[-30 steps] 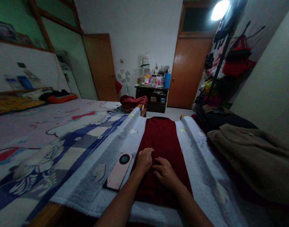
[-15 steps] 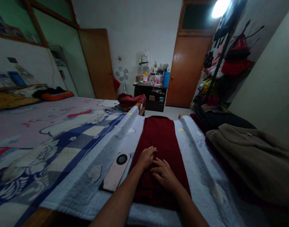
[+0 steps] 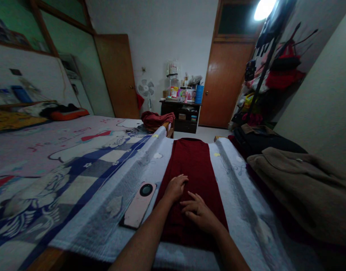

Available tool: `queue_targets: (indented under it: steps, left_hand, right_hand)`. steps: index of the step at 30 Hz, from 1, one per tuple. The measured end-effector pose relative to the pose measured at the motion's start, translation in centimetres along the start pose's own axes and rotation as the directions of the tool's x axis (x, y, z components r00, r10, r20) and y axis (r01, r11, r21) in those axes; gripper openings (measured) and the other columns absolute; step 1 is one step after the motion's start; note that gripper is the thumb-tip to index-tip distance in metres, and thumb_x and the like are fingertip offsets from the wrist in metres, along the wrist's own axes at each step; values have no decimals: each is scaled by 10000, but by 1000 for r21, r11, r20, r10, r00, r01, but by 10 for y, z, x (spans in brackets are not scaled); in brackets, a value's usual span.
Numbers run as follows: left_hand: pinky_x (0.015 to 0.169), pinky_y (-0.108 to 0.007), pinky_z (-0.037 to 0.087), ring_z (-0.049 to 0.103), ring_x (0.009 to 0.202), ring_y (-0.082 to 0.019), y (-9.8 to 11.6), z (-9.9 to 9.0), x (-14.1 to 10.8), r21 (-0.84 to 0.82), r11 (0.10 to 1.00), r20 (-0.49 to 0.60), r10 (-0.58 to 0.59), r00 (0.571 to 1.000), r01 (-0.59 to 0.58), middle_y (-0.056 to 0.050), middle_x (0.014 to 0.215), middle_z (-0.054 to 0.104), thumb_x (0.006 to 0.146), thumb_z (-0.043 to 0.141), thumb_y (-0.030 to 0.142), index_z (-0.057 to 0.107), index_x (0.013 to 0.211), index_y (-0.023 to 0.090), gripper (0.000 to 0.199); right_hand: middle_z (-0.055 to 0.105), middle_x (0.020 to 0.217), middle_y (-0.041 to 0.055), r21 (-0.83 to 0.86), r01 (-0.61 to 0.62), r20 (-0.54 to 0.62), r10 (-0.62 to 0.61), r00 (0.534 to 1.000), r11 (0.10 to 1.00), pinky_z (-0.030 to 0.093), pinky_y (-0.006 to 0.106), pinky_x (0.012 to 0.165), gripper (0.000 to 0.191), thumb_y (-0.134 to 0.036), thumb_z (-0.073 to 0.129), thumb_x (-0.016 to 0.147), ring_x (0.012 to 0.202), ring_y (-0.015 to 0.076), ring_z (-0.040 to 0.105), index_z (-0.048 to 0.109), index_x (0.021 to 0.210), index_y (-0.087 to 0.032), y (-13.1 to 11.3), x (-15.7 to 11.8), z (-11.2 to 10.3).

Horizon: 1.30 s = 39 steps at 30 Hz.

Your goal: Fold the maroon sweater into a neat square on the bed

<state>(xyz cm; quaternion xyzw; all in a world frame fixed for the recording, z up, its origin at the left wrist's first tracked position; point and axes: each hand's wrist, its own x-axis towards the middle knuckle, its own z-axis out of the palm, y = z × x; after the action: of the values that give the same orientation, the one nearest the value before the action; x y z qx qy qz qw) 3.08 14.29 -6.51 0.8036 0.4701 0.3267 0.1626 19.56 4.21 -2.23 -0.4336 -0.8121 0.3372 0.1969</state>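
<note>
A dark red garment [image 3: 191, 158], folded into a long strip, lies flat on the pale blue cloth [image 3: 229, 195] in front of me. My left hand [image 3: 175, 187] rests on its left part, fingers extended toward the right and holding nothing. Just to the right and nearer to me, my right hand [image 3: 198, 212] is over the garment with fingers spread, also holding nothing. The two hands are apart. A pink phone [image 3: 139, 207] with a round black camera ring lies face down left of the garment, beside my left forearm.
On the right lie a brown garment [image 3: 300, 188] and dark folded clothes [image 3: 266, 141]. The patterned bed [image 3: 62, 143] spreads out at left. A reddish cloth [image 3: 156, 119] lies beyond it, with a dark cabinet [image 3: 178, 118] behind.
My right hand has shifted slightly to the right and nearer to me, widening the gap to my left hand. My left hand has hardly moved.
</note>
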Motion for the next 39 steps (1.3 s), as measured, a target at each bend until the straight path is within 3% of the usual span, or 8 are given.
queue_targets:
  steps: [14, 18, 20, 23, 28, 31, 34, 39]
  left_hand:
    - [1113, -405, 342, 448, 1310, -179, 6, -6, -2, 48, 998, 12, -42, 999, 41, -54, 1359, 562, 844, 503, 52, 625, 1165, 207, 377]
    - [1123, -410, 327, 441, 1312, -173, 6, -6, -2, 45, 998, 22, -52, 998, 51, -47, 1356, 564, 824, 496, 33, 609, 1189, 217, 424]
    - [1124, -405, 329, 450, 1304, -170, 5, -6, -2, 35, 998, 17, -57, 998, 56, -49, 1345, 571, 819, 482, 26, 598, 1208, 215, 447]
    - [1123, -401, 335, 461, 1291, -171, 3, -4, -2, 15, 997, 1, -76, 997, 76, -61, 1347, 566, 816, 454, 26, 552, 1270, 202, 497]
    - [1133, -399, 330, 443, 1310, -171, -1, -2, -2, -83, 992, -31, -95, 995, 93, -95, 1435, 471, 775, 433, 13, 347, 1433, 176, 683]
    - [1168, -419, 271, 323, 1392, -182, -2, -2, -3, -116, 988, -92, -108, 990, 97, -99, 1519, 341, 737, 439, 8, 250, 1476, 191, 785]
    - [1191, -434, 214, 214, 1436, -191, -2, -3, -3, -118, 989, -138, -107, 985, 91, -97, 1556, 253, 720, 437, 9, 249, 1477, 185, 799]
    - [1186, -429, 225, 275, 1411, -190, -4, -2, -1, -129, 987, -103, -112, 988, 98, -108, 1509, 351, 759, 397, 23, 355, 1429, 145, 683]
  right_hand:
    - [740, 985, 1, 231, -5, 60, -9, 998, 973, 20, 532, 1150, 252, -382, 515, 884, 1389, 242, 318, 741, 851, -274, -6, -5, -14]
    - [744, 844, 21, 248, -31, 17, 27, 999, 968, 298, 437, 1082, 281, -326, 497, 858, 1238, 257, 510, 738, 752, -228, -4, 5, -22]
    - [735, 828, 28, 230, -43, -93, 66, 993, 972, 440, 351, 937, 284, -299, 471, 851, 1026, 230, 631, 728, 781, -201, -1, 14, -26]
    - [728, 908, 34, 154, -44, -302, 90, 949, 987, 475, 296, 845, 271, -228, 449, 827, 865, 187, 652, 714, 873, -195, 5, 34, -30]
    - [716, 1012, 50, 10, -11, -384, 14, 923, 1000, 460, 294, 894, 363, -123, 395, 805, 939, 180, 642, 704, 980, -201, 16, 75, -30]
    - [676, 1153, 89, -153, -98, -401, 29, 915, 983, 412, 330, 988, 416, -96, 372, 825, 1089, 192, 594, 683, 1090, -177, 26, 96, -22]
    - [625, 1256, 109, -250, -122, -362, 24, 932, 960, 346, 372, 1060, 421, -88, 398, 834, 1201, 208, 525, 662, 1153, -163, 36, 107, -11]
    - [549, 1364, 64, -340, -146, -333, 26, 943, 929, 293, 424, 1095, 432, -128, 421, 867, 1302, 231, 419, 620, 1240, -219, 45, 107, 0]
